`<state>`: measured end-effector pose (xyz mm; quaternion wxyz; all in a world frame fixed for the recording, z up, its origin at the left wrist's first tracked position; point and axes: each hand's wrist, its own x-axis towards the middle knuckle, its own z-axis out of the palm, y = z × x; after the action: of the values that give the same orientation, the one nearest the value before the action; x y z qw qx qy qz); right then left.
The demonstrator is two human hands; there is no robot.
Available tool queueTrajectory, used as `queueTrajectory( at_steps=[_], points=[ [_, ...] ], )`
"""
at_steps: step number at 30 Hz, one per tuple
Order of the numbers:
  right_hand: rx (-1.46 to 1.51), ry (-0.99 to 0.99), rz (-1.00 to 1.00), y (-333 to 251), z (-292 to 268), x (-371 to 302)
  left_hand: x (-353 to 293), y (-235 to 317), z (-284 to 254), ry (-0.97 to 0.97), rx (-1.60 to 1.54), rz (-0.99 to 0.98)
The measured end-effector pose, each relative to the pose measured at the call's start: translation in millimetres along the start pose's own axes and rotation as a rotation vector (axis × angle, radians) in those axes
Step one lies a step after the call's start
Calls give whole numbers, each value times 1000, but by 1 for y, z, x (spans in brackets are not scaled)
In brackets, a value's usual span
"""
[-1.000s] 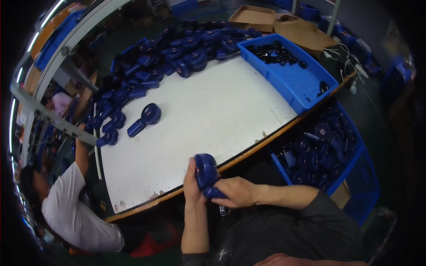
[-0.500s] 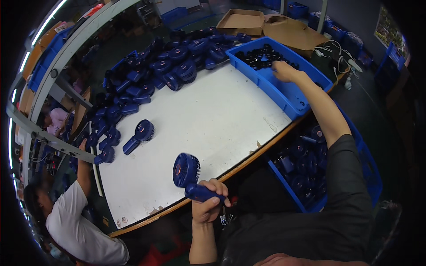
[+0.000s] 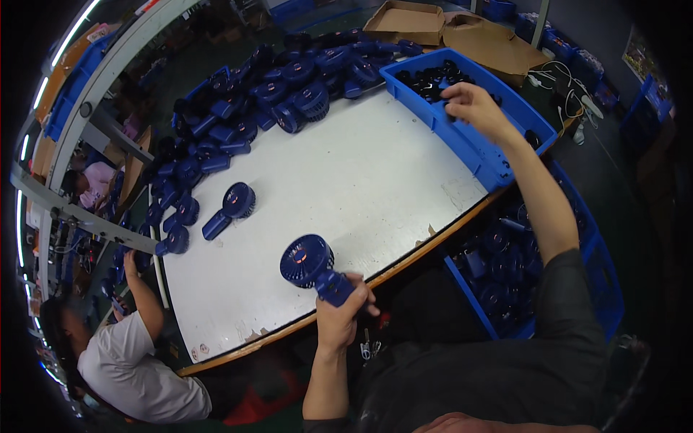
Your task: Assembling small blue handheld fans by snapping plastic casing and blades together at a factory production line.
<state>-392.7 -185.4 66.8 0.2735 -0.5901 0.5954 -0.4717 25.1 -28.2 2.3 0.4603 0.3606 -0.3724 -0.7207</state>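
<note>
My left hand [image 3: 341, 312] is wrapped round the handle of a dark blue handheld fan [image 3: 307, 260]. The fan's round slatted head tilts up over the near edge of the white table. My right hand [image 3: 475, 110] is above the blue bin [image 3: 492, 175] at the far right, its fingers curled together. Something dark shows at the fingertips, too small to make out. Small glossy black parts [image 3: 426, 78] lie heaped in the bin's far end. Another blue fan [image 3: 238, 200] lies alone on the table, left of centre.
A large pile of blue fans [image 3: 289, 83] covers the table's far left side. Below the table edge at right stands a blue crate [image 3: 462, 299] of more fans. Flattened cardboard [image 3: 494, 45] and white cables [image 3: 570, 94] lie beyond the bin. A co-worker [image 3: 137, 361] sits at left.
My right hand has risen a little from inside the bin. In my left hand the fan has turned, its face now pointing more upward. The co-worker's arm has drawn back slightly.
</note>
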Motion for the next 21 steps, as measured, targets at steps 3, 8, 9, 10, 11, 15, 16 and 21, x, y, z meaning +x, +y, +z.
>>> queueTrajectory(
  at_steps=[3, 8, 9, 10, 11, 15, 16, 21],
  points=[
    [527, -312, 22, -60, 85, -94, 7, 1, 18, 55, -59, 46],
    [305, -367, -258, -90, 166, -204, 15, -4, 15, -16, -255, 3],
    [287, -335, -320, -91, 170, -211, 12, -3, 10, -11, -276, -10],
    [248, -340, -351, -89, 172, -212, 8, -1, 8, -9, -247, -21],
    [209, -343, -379, -89, 172, -212, 1, 3, 6, -8, -219, -36],
    [53, -287, -485, -102, 172, -210, -11, -3, 4, -71, -271, -46],
    [20, -306, -527, -99, 170, -210, -13, -1, 7, -37, -290, -39],
    [34, -323, -696, -102, 168, -192, -23, 1, 7, -160, -223, -155]
  ],
)
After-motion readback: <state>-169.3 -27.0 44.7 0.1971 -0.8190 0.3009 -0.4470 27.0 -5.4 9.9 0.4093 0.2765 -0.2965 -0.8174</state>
